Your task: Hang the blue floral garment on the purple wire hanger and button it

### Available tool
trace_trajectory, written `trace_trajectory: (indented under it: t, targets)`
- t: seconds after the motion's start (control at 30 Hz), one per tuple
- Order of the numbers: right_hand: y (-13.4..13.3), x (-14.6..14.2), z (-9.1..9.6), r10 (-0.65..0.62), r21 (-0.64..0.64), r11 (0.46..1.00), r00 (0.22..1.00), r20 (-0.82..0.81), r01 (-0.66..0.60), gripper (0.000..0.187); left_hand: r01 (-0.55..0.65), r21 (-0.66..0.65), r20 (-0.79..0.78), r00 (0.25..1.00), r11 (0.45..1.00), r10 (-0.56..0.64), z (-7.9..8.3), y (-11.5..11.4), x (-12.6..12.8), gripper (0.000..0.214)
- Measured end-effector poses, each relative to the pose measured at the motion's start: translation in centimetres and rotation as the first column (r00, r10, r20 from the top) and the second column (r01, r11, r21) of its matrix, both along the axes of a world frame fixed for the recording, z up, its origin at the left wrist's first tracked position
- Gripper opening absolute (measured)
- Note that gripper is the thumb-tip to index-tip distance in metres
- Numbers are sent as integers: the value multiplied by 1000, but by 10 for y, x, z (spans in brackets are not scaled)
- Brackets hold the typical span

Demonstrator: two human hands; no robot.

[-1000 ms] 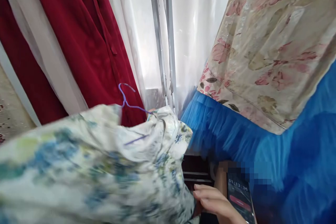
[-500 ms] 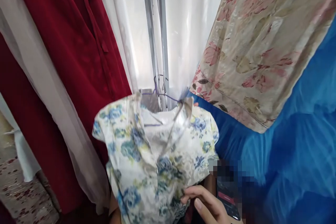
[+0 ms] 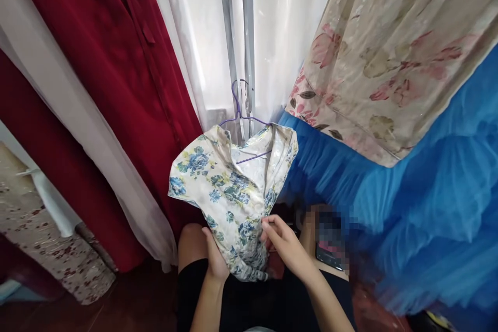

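A white floral blouse (image 3: 218,181) with blue and green flowers hangs tilted on a purple hanger (image 3: 238,113), its neckline open. My left hand (image 3: 216,260) holds the lower left side of the blouse, thumb in front and the other fingers hidden behind the cloth. At the front edge, lower right, my right hand (image 3: 283,241) has its fingers bent together, pinching the fabric. The lower end of the blouse gathers between my hands above my lap.
Red cloth (image 3: 128,98) hangs at left beside pale sheer cloth. A beige floral garment (image 3: 373,72) and blue tulle (image 3: 428,207) fill the right. Grey metal poles (image 3: 229,21) stand before a white curtain (image 3: 288,21). A phone (image 3: 330,260), partly blurred out, rests on my thigh.
The blouse has turned and sits lower and narrower in view. My left hand has come into sight at its side. My right hand has moved up to the blouse's front edge.
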State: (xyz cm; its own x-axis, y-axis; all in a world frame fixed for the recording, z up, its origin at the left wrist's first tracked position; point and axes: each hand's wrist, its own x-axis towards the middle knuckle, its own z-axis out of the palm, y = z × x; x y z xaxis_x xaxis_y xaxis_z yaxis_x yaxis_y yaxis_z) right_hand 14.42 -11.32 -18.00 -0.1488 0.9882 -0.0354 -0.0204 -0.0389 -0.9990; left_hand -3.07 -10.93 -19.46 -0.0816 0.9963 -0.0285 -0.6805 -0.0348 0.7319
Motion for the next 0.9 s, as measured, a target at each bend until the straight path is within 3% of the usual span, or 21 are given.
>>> trace_trajectory:
  t: [0.07, 0.2, 0.27, 0.33, 0.37, 0.43, 0.5, 0.53, 0.57, 0.63, 0.7, 0.77, 0.9]
  targets:
    - [19, -10, 8, -81, 91, 993, 994, 75, 74, 36, -12, -46, -97, 995, 999, 7, -5, -4, -2, 87]
    - [43, -29, 15, -186, 279, 948, 977, 102, 152, 37, -67, -48, -362, 931, 997, 45, -10, -4, 3, 74]
    - [43, -34, 14, -180, 274, 947, 983, 19, 168, 34, -130, -25, -404, 908, 991, 109, -12, 0, 1, 65]
    - [37, -34, 12, -197, 222, 952, 976, -90, 212, 29, -275, 20, -432, 865, 961, 257, -15, 8, -9, 60]
    - [33, -31, 11, -211, 186, 954, 967, -140, 235, 27, -387, 77, -440, 814, 919, 380, -16, 12, -15, 59]
    - [25, -25, 11, -225, 107, 962, 949, -220, 253, 25, -594, 248, -447, 631, 766, 634, -18, 20, -28, 59]
    - [19, -19, 13, -219, 39, 971, 941, -259, 237, 24, -663, 411, -456, 444, 625, 771, -18, 21, -30, 53]
    - [16, -18, 14, -207, 18, 975, 942, -265, 219, 24, -630, 466, -485, 405, 621, 775, -18, 20, -25, 48]
    - [14, -18, 14, -189, 8, 980, 946, -262, 198, 24, -559, 497, -531, 409, 664, 742, -18, 16, -17, 44]
    - [9, -22, 15, -133, 10, 990, 960, -248, 140, 20, -366, 489, -619, 493, 791, 611, -20, 9, 6, 42]
    - [4, -28, 14, -74, 17, 997, 968, -242, 80, 19, -190, 440, -681, 567, 878, 464, -22, 3, 29, 45]
    - [0, -31, 13, -41, 24, 999, 969, -243, 48, 22, -96, 391, -728, 576, 915, 371, -22, 0, 43, 41]
    - [2, -24, 22, -47, 26, 998, 975, -218, 54, 31, -41, 375, -801, 488, 926, 346, -21, 1, 45, 13]
